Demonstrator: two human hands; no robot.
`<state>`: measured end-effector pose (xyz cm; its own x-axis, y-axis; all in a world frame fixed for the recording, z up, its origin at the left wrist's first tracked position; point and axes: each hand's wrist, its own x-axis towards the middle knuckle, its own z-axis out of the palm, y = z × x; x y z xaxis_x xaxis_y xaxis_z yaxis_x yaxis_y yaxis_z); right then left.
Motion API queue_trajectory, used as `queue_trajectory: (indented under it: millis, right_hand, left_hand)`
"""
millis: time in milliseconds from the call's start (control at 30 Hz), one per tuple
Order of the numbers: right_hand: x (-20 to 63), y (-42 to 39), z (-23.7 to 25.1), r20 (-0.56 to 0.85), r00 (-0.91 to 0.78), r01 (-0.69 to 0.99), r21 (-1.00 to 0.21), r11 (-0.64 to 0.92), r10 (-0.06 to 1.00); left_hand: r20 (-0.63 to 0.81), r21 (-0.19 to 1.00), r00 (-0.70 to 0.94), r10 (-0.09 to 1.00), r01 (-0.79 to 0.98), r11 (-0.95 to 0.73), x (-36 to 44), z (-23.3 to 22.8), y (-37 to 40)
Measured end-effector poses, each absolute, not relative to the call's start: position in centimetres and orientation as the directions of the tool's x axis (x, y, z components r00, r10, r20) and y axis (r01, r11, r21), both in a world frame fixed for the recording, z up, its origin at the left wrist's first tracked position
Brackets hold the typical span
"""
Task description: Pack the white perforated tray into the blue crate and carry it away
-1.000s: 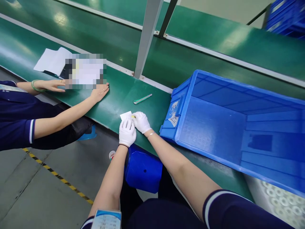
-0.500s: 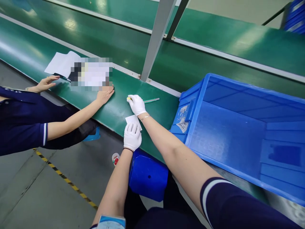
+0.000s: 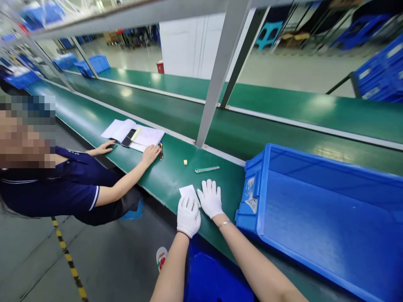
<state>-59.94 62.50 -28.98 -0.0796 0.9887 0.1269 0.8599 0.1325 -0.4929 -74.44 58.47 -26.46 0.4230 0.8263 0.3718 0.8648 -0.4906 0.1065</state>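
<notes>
My left hand [image 3: 189, 217], in a white glove, lies on a small white piece of paper [image 3: 187, 191] at the bench's near edge, its fingers stretched out over it. Beside it my right hand [image 3: 211, 199], gloved too, rests flat on the green surface with fingers spread and nothing in them. Beyond the hands is a utility knife [image 3: 207, 169] with a green and grey body. To its left sits a small yellow-and-white block [image 3: 185, 162], whose kind I cannot make out.
A large blue crate [image 3: 262, 188] stands on the right of the green bench [image 3: 170, 176]. At left a co-worker [image 3: 69, 180] has hands by an open notebook [image 3: 147, 136], with pens [image 3: 161, 151] beside it. A metal post [image 3: 217, 75] rises behind the bench.
My right hand has let go of the small yellow block and drawn back to lie flat beside my left hand. The left stays on the paper. My view has tilted up.
</notes>
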Motion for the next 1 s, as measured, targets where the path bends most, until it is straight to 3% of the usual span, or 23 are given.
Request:
queue_trajectory:
  millis: [133,267,433,667,767,867,933,1000]
  right_hand:
    - [-60.3,62.7,-29.0,0.078,-0.43,0.808,-0.412,0.421,0.9]
    - [-59.5,60.3,-29.3,0.041,-0.319,0.871,-0.381,0.309,0.947]
    - [-58.3,56.2,-29.5,0.049,-0.456,0.807,-0.399,0.436,0.889]
    - [-56.1,48.9,-31.3,0.075,-0.537,0.69,-0.534,0.489,0.84]
    - [-55.2,46.1,-32.5,0.021,-0.481,0.658,-0.652,0.377,0.877]
    - [-55.0,45.0,-31.7,-0.156,-0.398,0.583,-0.804,0.118,0.904]
    - [-55.2,44.9,-29.1,-0.313,-0.341,0.413,-0.897,-0.158,0.886]
    - [-55.4,44.8,-25.1,-0.448,-0.333,0.134,-0.893,-0.429,0.83]
  left_hand:
    - [0.417,0.078,0.397,0.817,0.88,-0.468,-74.3,-26.9,58.1]
    - [0.391,0.078,0.38,0.838,0.894,-0.441,-74.0,-26.6,55.7]
    - [0.361,0.103,0.409,0.838,0.876,-0.472,-74.4,-26.3,51.2]
    - [0.111,0.129,0.604,0.789,0.778,-0.614,-76.1,-28.6,49.3]
    - [0.063,0.138,0.605,0.794,0.782,-0.607,-75.4,-28.2,50.2]
    - [0.075,0.151,0.567,0.82,0.807,-0.571,-74.3,-25.9,50.5]
    - [0.14,0.163,0.525,0.839,0.824,-0.543,-73.1,-23.4,49.8]
    - [0.227,0.18,0.497,0.838,0.824,-0.537,-71.6,-20.6,48.1]
